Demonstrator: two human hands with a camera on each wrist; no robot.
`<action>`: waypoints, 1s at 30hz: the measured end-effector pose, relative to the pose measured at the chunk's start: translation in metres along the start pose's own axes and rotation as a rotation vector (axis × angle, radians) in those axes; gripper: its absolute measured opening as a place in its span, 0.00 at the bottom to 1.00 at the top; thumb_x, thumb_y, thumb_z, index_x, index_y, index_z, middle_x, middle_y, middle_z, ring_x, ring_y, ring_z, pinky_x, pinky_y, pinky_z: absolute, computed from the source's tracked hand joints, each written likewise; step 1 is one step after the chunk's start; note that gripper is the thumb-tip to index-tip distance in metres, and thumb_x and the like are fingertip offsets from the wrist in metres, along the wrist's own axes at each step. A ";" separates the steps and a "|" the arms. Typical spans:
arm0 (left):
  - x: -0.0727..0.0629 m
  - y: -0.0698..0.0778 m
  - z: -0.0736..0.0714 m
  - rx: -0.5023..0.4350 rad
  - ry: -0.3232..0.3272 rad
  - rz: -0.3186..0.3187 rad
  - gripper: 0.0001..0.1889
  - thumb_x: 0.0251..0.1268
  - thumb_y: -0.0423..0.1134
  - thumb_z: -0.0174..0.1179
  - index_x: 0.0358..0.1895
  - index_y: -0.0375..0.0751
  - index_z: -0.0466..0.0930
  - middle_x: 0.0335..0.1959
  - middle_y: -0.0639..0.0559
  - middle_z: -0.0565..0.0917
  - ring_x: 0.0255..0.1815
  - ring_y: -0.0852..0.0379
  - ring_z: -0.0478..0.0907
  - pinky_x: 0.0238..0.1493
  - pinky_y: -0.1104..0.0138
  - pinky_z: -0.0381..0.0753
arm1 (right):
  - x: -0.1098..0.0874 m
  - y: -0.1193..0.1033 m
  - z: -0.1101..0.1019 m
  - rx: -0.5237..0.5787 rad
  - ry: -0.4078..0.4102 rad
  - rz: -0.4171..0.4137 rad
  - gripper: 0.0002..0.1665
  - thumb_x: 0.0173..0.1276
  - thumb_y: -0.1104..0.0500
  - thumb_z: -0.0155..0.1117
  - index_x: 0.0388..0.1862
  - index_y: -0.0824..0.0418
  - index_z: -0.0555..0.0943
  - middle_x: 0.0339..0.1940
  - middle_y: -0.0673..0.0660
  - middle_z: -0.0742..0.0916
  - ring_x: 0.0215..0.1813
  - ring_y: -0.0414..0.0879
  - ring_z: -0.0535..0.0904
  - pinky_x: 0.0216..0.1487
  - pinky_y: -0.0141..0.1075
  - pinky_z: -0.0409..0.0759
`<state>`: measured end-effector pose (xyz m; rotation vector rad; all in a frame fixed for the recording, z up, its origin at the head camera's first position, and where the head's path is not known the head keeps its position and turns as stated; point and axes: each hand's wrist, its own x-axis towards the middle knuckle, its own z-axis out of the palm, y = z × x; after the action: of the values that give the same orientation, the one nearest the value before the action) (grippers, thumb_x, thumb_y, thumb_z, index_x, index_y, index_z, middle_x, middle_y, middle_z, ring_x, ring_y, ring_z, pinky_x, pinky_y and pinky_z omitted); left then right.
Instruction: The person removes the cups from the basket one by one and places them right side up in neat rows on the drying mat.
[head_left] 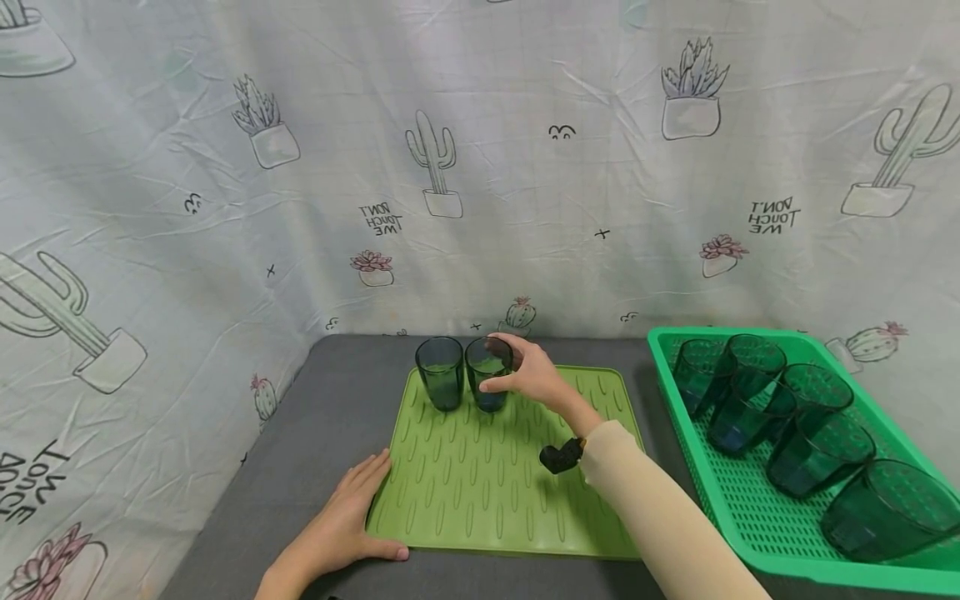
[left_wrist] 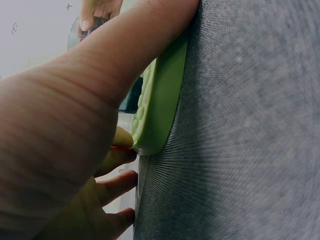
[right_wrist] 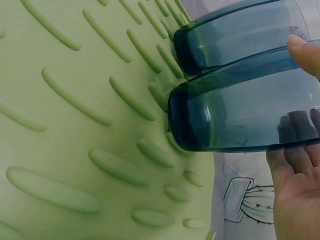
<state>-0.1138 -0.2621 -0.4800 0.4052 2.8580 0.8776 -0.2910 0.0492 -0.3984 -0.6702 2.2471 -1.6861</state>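
Observation:
Two dark blue-green glasses stand upright side by side at the back left of a green ribbed mat (head_left: 480,483). My right hand (head_left: 530,372) grips the right-hand glass (head_left: 483,379), thumb in front and fingers round the far side. In the right wrist view that glass (right_wrist: 240,105) stands with its base on the mat, close beside the left glass (right_wrist: 240,37). My left hand (head_left: 345,517) lies with fingers extended at the mat's front left corner. The left wrist view shows its fingers (left_wrist: 120,187) and thumb about the mat's edge (left_wrist: 167,95).
A green plastic basket (head_left: 738,542) stands to the right of the mat, with several similar glasses (head_left: 821,450) tilted inside. Grey cloth (head_left: 292,442) covers the table. A white curtain (head_left: 480,167) printed with cacti hangs behind and along the left side.

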 end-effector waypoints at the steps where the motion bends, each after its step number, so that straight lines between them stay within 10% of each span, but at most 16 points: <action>1: 0.000 0.000 0.000 -0.001 0.001 0.001 0.68 0.36 0.72 0.72 0.77 0.33 0.53 0.77 0.38 0.53 0.76 0.35 0.46 0.64 0.34 0.54 | -0.003 -0.005 0.000 0.001 -0.005 -0.006 0.49 0.55 0.63 0.79 0.74 0.56 0.67 0.67 0.60 0.75 0.63 0.52 0.75 0.60 0.50 0.73; 30: 0.000 0.002 -0.001 0.010 -0.007 0.008 0.67 0.37 0.73 0.70 0.77 0.33 0.53 0.77 0.37 0.53 0.75 0.33 0.47 0.63 0.33 0.54 | 0.016 0.028 0.002 -0.030 0.029 -0.022 0.49 0.51 0.55 0.83 0.72 0.46 0.70 0.64 0.51 0.78 0.64 0.57 0.74 0.58 0.50 0.74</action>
<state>-0.1142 -0.2615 -0.4780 0.4204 2.8574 0.8622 -0.3097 0.0457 -0.4241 -0.6836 2.2978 -1.6857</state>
